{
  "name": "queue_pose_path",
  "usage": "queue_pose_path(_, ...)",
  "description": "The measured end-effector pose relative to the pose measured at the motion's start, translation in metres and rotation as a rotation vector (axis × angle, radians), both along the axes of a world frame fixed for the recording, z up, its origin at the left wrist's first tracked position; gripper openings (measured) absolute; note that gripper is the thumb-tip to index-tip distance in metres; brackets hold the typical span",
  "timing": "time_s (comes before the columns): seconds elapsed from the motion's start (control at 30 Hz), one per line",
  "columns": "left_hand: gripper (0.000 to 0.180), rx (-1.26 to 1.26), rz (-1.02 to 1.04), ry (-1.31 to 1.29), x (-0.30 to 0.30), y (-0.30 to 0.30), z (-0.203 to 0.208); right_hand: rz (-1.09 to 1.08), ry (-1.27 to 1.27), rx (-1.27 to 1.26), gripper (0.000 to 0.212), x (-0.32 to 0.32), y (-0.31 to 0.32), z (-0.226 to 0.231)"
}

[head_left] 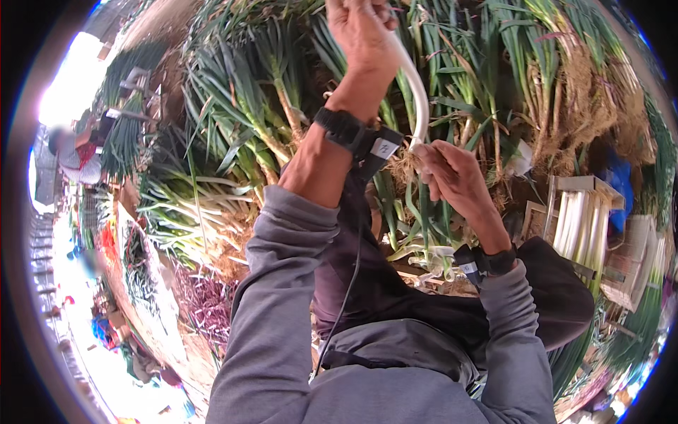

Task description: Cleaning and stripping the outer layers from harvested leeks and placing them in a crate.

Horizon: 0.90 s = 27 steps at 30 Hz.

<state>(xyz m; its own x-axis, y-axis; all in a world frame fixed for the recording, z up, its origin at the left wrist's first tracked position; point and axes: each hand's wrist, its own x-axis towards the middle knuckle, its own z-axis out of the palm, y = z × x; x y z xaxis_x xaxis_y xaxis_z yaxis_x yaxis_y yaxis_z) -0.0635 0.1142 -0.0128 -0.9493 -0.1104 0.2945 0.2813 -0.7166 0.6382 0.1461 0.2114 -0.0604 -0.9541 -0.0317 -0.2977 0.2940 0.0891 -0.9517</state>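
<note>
A long green onion (pixel 419 99) with a bare white stem curves between my two hands. My left hand (pixel 360 32), reaching to the upper edge, is closed round the upper part of its stem. At the lower end, my right hand (pixel 455 177) pinches the onion close to its stringy brown roots (pixel 405 164). What the left fingers cover is partly cut off by the picture's edge. Peeled layers and scraps (pixel 441 260) lie below, between my legs.
Unpeeled green onions (pixel 236 85) with leaves and roots lie in heaps ahead and on both sides. At right, a wooden rack (pixel 583 185) holds cleaned white stalks (pixel 575 226), beside a blue plastic bag (pixel 620 189). Purple peelings (pixel 201 300) lie at left; another person (pixel 81 155) is farther off.
</note>
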Motion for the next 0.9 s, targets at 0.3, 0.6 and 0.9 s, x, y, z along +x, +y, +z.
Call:
queue_pose_path(0.3, 0.018, 0.097, 0.073, 0.006, -0.022, -0.030, 0.006, -0.014, 0.350, 0.426, 0.021, 0.028, 0.007, -0.041)
queue_pose_path(0.6, 0.035, -0.026, 0.191, 0.125, -0.012, -0.026, -0.004, -0.045, 0.439, 0.997, 0.027, -0.033, -0.022, 0.000)
queue_pose_path(0.9, 0.055, 0.145, 0.364, 0.148, -0.022, -0.106, 0.014, -0.274, 0.160, 0.529, 0.022, -0.008, 0.034, -0.074)
